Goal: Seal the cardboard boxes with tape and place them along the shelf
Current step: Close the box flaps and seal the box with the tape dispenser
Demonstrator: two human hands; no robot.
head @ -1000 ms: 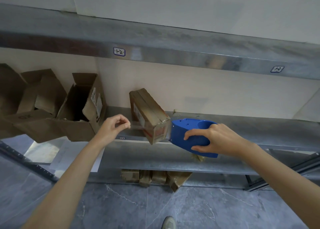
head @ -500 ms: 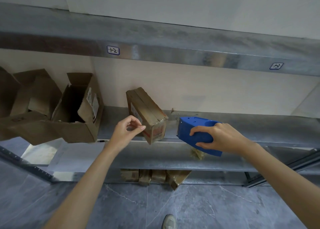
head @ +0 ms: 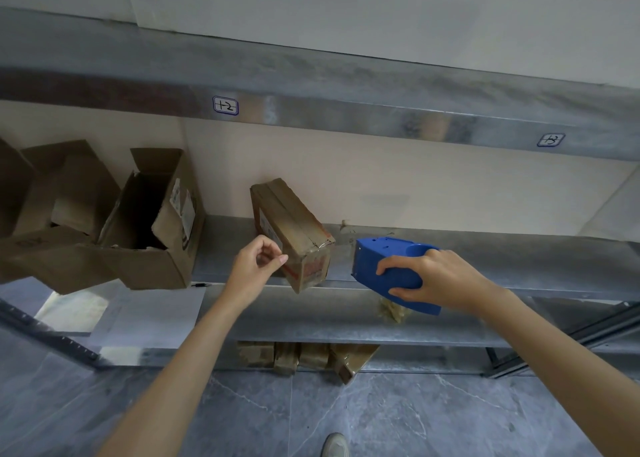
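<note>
- Leaning at a tilt on the metal shelf (head: 519, 259), the sealed cardboard box (head: 291, 235) is seen between the two hands, its lower corner at the shelf's front edge.
- The left hand (head: 256, 266) is held just beside the box's left face, with fingers curled and thumb pressed to forefinger. Whether a strip of tape is pinched there cannot be told.
- The blue tape dispenser (head: 384, 266) is gripped by the right hand (head: 440, 280), with fingers wrapped over its top and the thumb underneath. It is held just right of the box, apart from it.
- A crumpled wad of tape (head: 391, 311) is seen just below the dispenser.
- An open cardboard box (head: 152, 221), flaps raised, is set further left on the same shelf, well apart from the sealed one.
- Flattened cartons (head: 298, 356) are seen low down under the shelf.
</note>
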